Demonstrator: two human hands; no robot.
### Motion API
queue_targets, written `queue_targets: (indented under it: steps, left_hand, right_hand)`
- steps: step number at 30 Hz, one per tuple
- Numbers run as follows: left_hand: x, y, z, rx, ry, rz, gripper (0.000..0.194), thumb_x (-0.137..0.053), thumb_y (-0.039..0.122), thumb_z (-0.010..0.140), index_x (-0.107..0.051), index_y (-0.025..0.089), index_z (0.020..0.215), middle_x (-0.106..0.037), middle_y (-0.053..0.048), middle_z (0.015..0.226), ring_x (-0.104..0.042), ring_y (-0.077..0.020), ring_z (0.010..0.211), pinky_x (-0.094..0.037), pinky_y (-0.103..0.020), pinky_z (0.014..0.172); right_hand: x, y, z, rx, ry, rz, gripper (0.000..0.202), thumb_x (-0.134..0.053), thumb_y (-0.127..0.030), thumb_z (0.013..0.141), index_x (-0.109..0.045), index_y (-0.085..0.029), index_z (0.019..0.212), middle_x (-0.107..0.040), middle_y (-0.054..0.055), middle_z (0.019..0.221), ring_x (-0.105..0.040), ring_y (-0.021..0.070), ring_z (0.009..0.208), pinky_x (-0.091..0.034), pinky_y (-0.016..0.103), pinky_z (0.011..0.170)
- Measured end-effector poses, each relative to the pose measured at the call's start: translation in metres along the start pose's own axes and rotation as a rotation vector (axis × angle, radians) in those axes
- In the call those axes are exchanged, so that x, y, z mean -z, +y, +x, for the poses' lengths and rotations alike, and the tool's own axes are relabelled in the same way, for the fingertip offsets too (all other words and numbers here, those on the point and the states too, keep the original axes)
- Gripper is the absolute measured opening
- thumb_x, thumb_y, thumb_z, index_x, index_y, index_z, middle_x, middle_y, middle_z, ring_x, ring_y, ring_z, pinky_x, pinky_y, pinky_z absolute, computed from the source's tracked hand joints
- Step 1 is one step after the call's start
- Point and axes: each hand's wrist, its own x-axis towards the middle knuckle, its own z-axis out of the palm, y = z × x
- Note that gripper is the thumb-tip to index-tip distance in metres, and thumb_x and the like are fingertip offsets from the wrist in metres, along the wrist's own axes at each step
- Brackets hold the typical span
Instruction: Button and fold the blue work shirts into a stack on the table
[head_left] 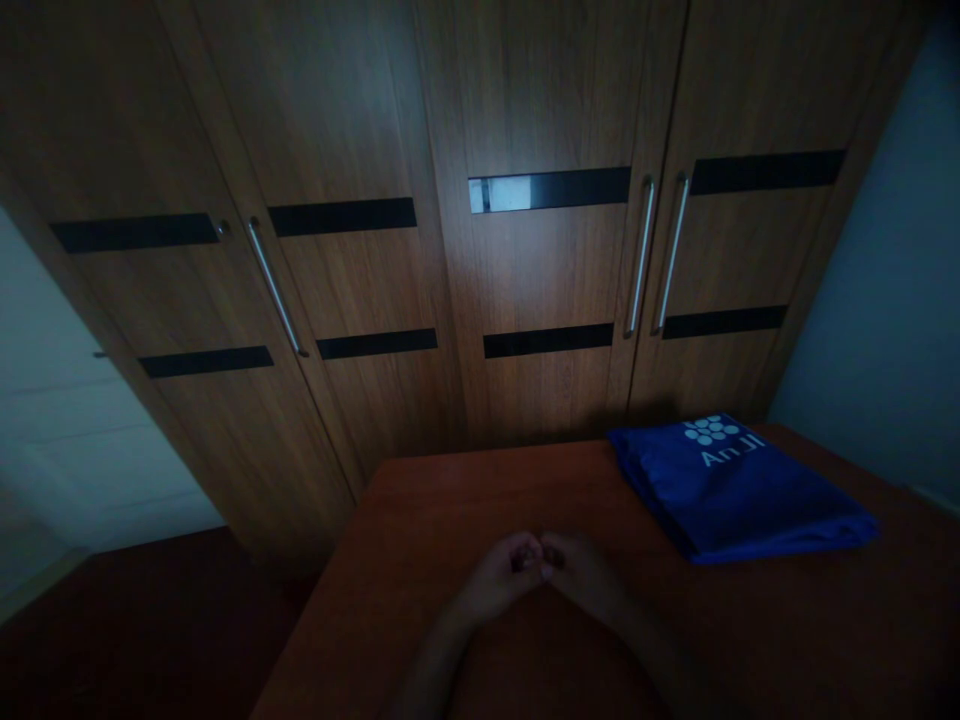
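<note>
My left hand (504, 578) and my right hand (576, 572) meet at the fingertips above the reddish-brown table (450, 500), near the middle of the lower view. Their fingers are curled in and touch one another. The picture is dark, and whether anything small lies between the fingers cannot be made out. To the right of my right hand, apart from it, a folded blue bag (742, 500) with white dots and lettering lies flat on the table.
Behind the table stands a wooden wardrobe (525, 260) with black strips and long metal handles, its doors closed. A pale wall (885, 300) is at the right, and a white surface (82, 430) at the left. Dark red floor (150, 620) shows at lower left.
</note>
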Motion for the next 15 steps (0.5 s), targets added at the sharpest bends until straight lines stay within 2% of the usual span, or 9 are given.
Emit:
queue_targets:
  steps: [5,8,11,15]
  left_hand:
    - [-0.004,-0.004,0.001,0.001,0.053,0.025,0.027,-0.064,0.042,0.078,-0.055,0.017,0.078,-0.048,0.003,0.071,-0.043,-0.0108,0.067,-0.033,-0.022,0.062]
    - [-0.006,-0.004,0.002,0.022,0.086,0.046,0.024,-0.061,0.04,0.08,-0.059,0.017,0.081,-0.054,0.002,0.072,-0.047,-0.0113,0.067,-0.036,-0.022,0.063]
    - [-0.007,0.002,0.003,0.025,0.129,-0.014,0.021,-0.067,0.035,0.076,-0.061,0.018,0.086,-0.061,-0.001,0.079,-0.055,-0.0139,0.076,-0.041,-0.025,0.071]
    - [-0.017,0.01,0.011,0.075,0.234,-0.269,0.027,-0.071,0.03,0.07,-0.061,0.019,0.093,-0.063,-0.008,0.103,-0.058,-0.0199,0.096,-0.045,-0.032,0.084]
  right_hand:
    - [0.009,-0.005,0.0,0.016,-0.043,0.062,0.016,-0.055,-0.033,0.08,-0.062,-0.02,0.073,-0.065,0.0,0.07,-0.056,0.0143,0.064,-0.036,0.023,0.057]
    - [0.038,0.004,-0.003,-0.004,0.04,0.113,0.025,-0.05,-0.041,0.085,-0.064,-0.022,0.082,-0.069,0.001,0.079,-0.061,0.0167,0.073,-0.044,0.026,0.065]
    - [0.094,0.041,-0.012,-0.085,0.311,0.07,0.031,-0.051,-0.048,0.083,-0.063,-0.024,0.1,-0.07,0.004,0.096,-0.064,0.022,0.089,-0.049,0.032,0.078]
    - [0.198,0.112,-0.033,-0.301,0.552,-0.272,0.04,-0.053,-0.04,0.084,-0.06,-0.017,0.116,-0.07,0.013,0.101,-0.066,0.0246,0.091,-0.048,0.033,0.078]
